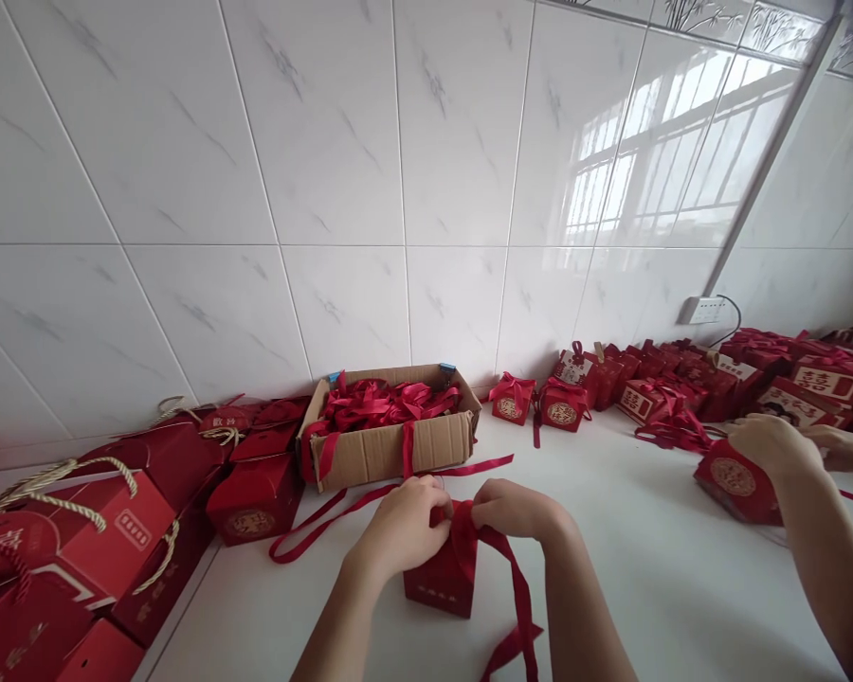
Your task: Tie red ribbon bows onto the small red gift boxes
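A small red box (439, 580) stands on the white table in front of me, with a red ribbon (517, 589) at its top. My left hand (407, 523) is at the box's upper left, its fingers closed on the ribbon. At the upper right, my right hand (517, 510) pinches the ribbon too. One ribbon tail hangs down over the table on the right; another stretch of ribbon lies to the left of my left hand.
Behind the box is a cardboard box (390, 447) of red ribbons. Red gift boxes (256, 497) crowd the left; finished-looking bow boxes (563, 405) line the wall. At right, another person's hands (778, 445) hold a red box (735, 481).
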Available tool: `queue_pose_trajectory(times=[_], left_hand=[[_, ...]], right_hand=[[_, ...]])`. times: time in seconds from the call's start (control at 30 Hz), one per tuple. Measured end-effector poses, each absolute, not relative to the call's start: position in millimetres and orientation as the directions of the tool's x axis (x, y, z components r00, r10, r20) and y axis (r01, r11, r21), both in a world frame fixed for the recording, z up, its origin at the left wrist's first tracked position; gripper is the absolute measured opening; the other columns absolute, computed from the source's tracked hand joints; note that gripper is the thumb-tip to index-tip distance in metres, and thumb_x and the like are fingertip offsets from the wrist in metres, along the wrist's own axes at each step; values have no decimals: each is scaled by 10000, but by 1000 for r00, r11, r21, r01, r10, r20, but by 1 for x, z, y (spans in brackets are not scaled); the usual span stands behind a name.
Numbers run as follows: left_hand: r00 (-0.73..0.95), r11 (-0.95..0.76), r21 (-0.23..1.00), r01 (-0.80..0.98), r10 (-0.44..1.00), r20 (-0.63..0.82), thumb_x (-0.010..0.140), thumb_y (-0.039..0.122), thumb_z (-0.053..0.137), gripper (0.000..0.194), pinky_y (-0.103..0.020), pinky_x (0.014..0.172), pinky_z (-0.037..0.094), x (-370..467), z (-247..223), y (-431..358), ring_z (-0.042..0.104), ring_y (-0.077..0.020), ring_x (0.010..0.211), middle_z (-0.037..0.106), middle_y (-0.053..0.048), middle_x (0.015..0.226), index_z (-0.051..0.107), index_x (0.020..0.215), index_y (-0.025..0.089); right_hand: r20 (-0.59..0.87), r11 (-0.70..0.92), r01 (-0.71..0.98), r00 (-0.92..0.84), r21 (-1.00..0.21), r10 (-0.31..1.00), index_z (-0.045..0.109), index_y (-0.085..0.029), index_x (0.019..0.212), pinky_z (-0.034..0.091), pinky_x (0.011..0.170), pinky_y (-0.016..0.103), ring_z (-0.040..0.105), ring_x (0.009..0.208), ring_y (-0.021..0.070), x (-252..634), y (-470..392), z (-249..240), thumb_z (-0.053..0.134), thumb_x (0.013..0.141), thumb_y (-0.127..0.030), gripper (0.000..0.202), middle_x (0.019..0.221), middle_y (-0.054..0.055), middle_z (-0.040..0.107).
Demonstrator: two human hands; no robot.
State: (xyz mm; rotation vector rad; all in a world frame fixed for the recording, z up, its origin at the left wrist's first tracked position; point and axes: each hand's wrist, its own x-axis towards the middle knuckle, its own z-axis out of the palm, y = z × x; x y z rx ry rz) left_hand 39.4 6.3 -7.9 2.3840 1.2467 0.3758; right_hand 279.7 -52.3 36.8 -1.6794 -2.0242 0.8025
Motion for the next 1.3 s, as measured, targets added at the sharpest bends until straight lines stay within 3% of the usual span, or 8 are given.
queue_pose_trajectory(times=[0.13, 0.4, 0.5, 0.63, 0.73, 0.8, 0.9, 1.3], left_hand=[[549, -489, 503, 713, 835, 35, 735, 164, 477, 146, -274, 687, 421, 39, -8, 6, 578, -191, 888, 622, -17, 909, 591, 659, 212], [513, -464, 626, 626, 850, 118, 788, 251, 469, 157, -252, 583, 401, 37, 3, 2, 533, -109, 626, 602, -10, 980, 600, 720, 197], [500, -481, 657, 580, 847, 179, 797, 253, 475, 152, -250, 613, 420, 37, 8, -1, 541, -120, 664, 606, -13, 917, 609, 751, 198], [473, -481, 698, 531, 851, 227, 814, 247, 470, 156, -251, 672, 453, 37, 9, -2, 568, -138, 740, 602, -17, 864, 603, 749, 196], [454, -457, 747, 483, 860, 233, 818, 249, 474, 157, -240, 667, 466, 36, 8, 0, 574, -133, 729, 587, -14, 827, 591, 732, 191], [436, -461, 765, 449, 861, 263, 818, 244, 477, 157, -231, 653, 463, 36, 9, 1, 566, -127, 706, 577, -6, 795, 583, 717, 188], [403, -475, 777, 412, 860, 313, 827, 253, 470, 160, -230, 652, 455, 36, 14, 0, 557, -127, 693, 583, -2, 778, 584, 733, 191], [312, -192, 474, 859, 931, -189, 646, 334, 618, 200, -259, 551, 356, 5, 4, -1, 560, -212, 733, 602, -27, 866, 507, 762, 216]], right_hand=[[-96, 141, 760, -258, -635, 961, 580, -160, 1110, 515, 815, 378, 592, 964, 210, 214, -23, 17, 525, 902, -344, 283, 1143, 56, 585], [116, 257, 748, -236, -612, 965, 580, -184, 1116, 514, 822, 365, 591, 959, 190, 296, -41, 45, 504, 914, -334, 263, 1159, 63, 579], [227, 305, 744, -209, -595, 951, 669, -172, 749, 462, 502, 177, 586, 598, 100, 372, -51, 61, 401, 908, -485, 442, 658, -12, 615], [794, 680, 616, -141, -398, 592, 437, -272, 347, 94, 285, 114, 184, 250, 33, 445, -54, 66, -111, 869, -520, 796, 268, -46, 135], [514, 624, 553, -364, -552, 777, 591, -222, 486, 336, 379, 130, 459, 384, 48, 410, -47, 59, 64, 914, -544, 751, 363, -20, 422], [330, 489, 569, -365, -661, 870, 662, -151, 833, 508, 614, 233, 612, 683, 126, 352, -40, 48, 385, 934, -448, 419, 766, 11, 646], [270, 459, 549, -392, -699, 879, 557, -169, 1149, 511, 829, 390, 587, 981, 200, 269, -24, 25, 524, 905, -328, 294, 1170, 73, 570], [410, 412, 43, -53, -910, 911, 562, -187, 784, 414, 560, 235, 498, 601, 110, 225, -32, 20, 549, 868, -385, 215, 654, -14, 518]])
